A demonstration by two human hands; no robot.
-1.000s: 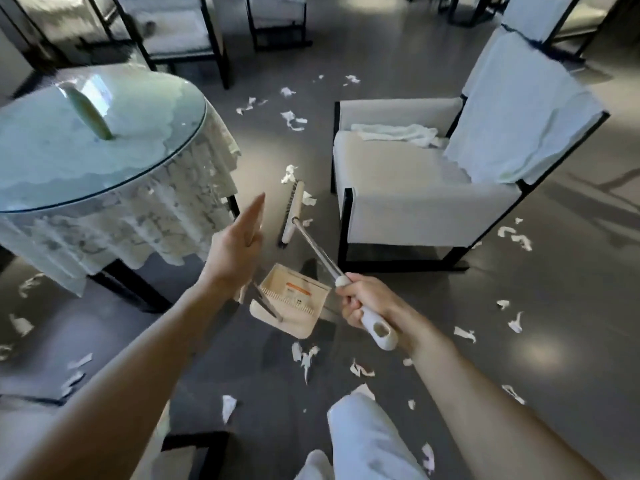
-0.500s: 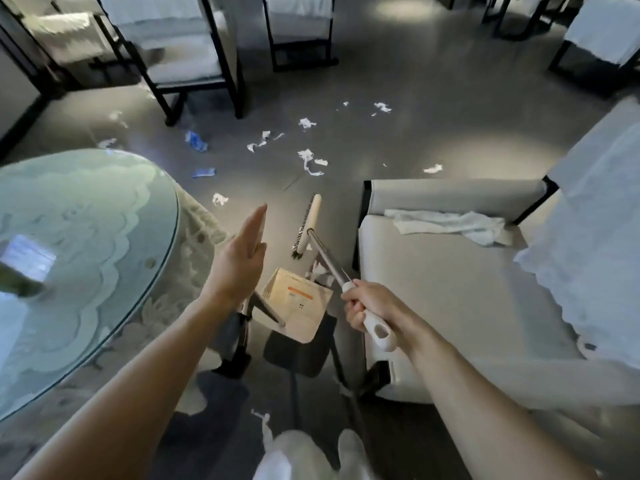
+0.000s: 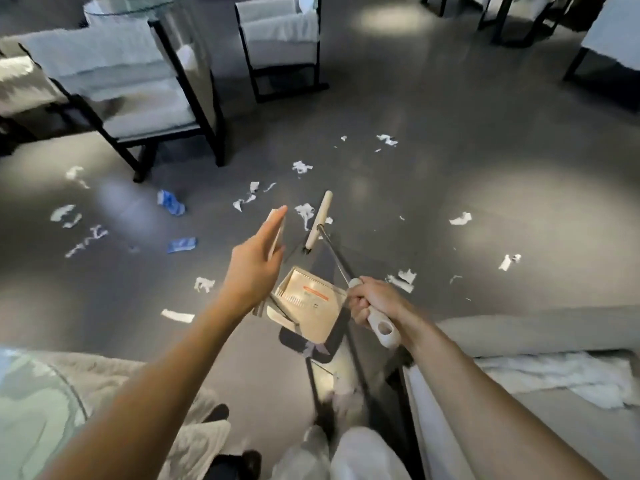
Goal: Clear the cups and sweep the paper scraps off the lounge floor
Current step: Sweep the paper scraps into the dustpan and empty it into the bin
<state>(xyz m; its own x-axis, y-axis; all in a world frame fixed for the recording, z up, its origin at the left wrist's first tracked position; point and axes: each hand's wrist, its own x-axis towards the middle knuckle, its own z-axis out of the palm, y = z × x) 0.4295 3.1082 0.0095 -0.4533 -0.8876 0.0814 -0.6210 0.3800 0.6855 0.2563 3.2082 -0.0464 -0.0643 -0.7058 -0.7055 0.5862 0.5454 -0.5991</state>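
Bare forearms [image 3: 138,393], white trousers [image 3: 363,455]

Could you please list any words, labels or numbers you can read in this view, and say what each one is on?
No text here can be read.
On the dustpan, a label shows an orange bar and small dark marks, too blurred to read.
On the blue scraps, no print can be made out.
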